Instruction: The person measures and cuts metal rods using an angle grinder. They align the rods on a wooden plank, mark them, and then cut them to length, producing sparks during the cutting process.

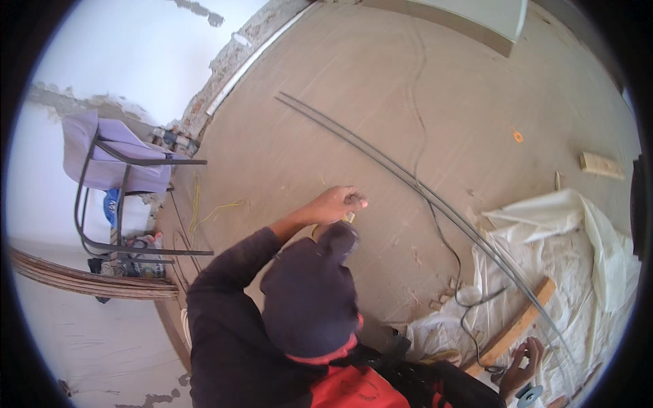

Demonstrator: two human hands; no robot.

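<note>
1. Two bare hands: one left hand [333, 204], one right hand [520, 367].
2. One round grey disc [529, 396].
3. Two long, thin, grey rods [503, 258].
4. Two pieces of wood: one long brown wooden plank [520, 316], one short pale wooden block [602, 165].
5. One small orange ring [518, 137].
6. One dark tubular-framed chair [183, 162].
7. One lavender cloth [109, 153].
8. At least one thin black cable [442, 234].
9. Crumpled whitish sheeting [578, 258]; number of pieces unclear.

White letters mark a blue item [111, 207] beside the chair [170, 162]; the red shirt [354, 389] bears small dark print, too blurred to read.
</note>
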